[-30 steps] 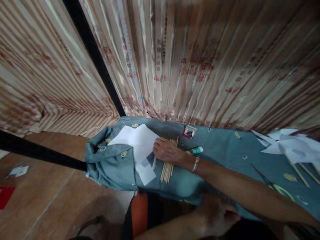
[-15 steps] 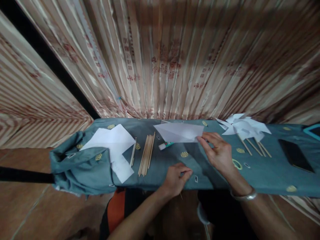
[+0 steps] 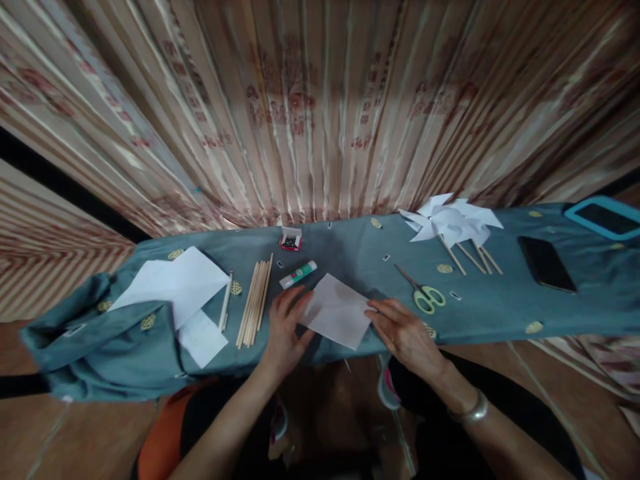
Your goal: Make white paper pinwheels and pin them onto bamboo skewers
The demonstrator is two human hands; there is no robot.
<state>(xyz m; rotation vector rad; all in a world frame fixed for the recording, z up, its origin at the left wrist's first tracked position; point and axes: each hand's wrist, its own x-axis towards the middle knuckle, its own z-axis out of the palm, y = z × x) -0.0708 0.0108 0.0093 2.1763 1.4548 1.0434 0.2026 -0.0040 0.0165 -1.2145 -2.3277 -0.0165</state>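
Note:
A white sheet of paper [image 3: 337, 313] lies on the blue-grey cloth [image 3: 360, 257] near the table's front edge. My left hand [image 3: 284, 327] rests on the sheet's left corner with fingers spread. My right hand [image 3: 403, 330] touches its right corner; a bangle sits on that wrist. Just left of my left hand lies a bundle of thin wooden sticks [image 3: 255, 300]. A glue stick [image 3: 298, 274] lies behind the sheet.
Scissors with green handles [image 3: 423, 293] lie right of the sheet. Several white paper pinwheels on sticks [image 3: 453, 223] sit at the back right, beside a black phone [image 3: 545, 263] and a blue-edged tablet [image 3: 603, 217]. More white paper [image 3: 173, 283] and a small pin box [image 3: 290, 240] lie left. A striped curtain hangs behind.
My right hand brought a white sheet from the left side toward the middle and laid it at the front edge. My left hand came up onto it. The view swung right.

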